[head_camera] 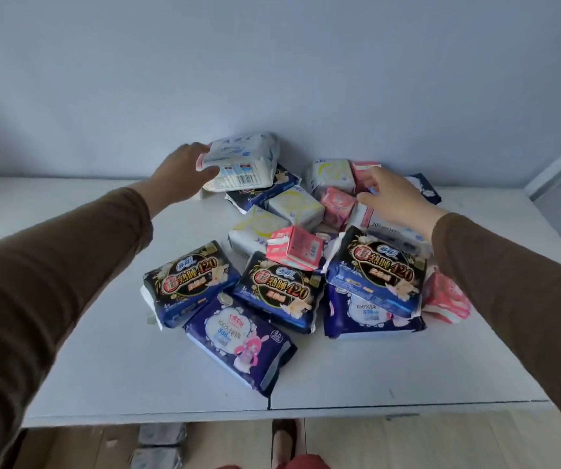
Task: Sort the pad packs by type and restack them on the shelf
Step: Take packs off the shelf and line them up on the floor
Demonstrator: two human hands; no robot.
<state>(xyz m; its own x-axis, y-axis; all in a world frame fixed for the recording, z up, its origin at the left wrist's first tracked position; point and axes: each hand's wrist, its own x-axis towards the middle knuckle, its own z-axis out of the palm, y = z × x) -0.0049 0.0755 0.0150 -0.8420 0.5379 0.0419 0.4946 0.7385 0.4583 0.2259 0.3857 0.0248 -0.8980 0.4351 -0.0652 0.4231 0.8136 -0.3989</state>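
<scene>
Nearest on the white shelf (103,367) lies a purple plastic pack with a pink cartoon figure (240,343), then three dark blue packs marked 420 (280,289) in a loose row, with yellow-and-white (294,206) and pink packs (294,247) jumbled behind. The right hand (390,198) hovers over the pink ones, fingers relaxed, holding nothing. Farthest back, the left hand (177,179) grips a white barcode pack (241,160), lifted off the heap. Sorting looks barely begun; that pack needs its own clear spot next.
</scene>
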